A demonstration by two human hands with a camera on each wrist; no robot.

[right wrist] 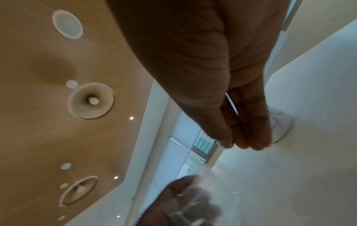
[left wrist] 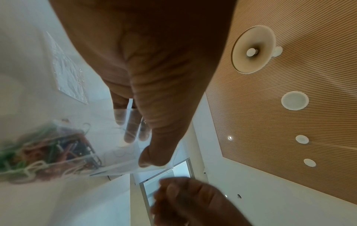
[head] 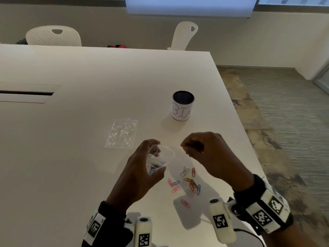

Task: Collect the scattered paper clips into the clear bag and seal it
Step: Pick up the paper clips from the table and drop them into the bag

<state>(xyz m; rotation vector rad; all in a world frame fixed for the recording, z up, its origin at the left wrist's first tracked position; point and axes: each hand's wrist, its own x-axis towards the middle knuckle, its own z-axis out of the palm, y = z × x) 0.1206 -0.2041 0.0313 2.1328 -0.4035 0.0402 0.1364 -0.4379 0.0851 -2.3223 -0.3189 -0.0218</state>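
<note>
Paper clips partly collected: a coloured batch sits inside the clear bag [head: 156, 161], which the left hand [head: 142, 168] grips by its open mouth, raised above the table [head: 89, 77]. Right hand [head: 204, 154] hovers beside the mouth, fingertips bunched; whether they pinch a clip cannot be told. About a dozen loose paper clips [head: 187, 184] remain below. Bag unsealed. Table edge lies near on the right; open surface left.

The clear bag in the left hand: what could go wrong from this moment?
The left hand holds the clear bag open in the air, with clips already inside; if it tilts, they may spill. The right hand hovers beside the mouth, and whatever it drops could miss. Loose paper clips lie near the table edge and could be knocked off.
</note>
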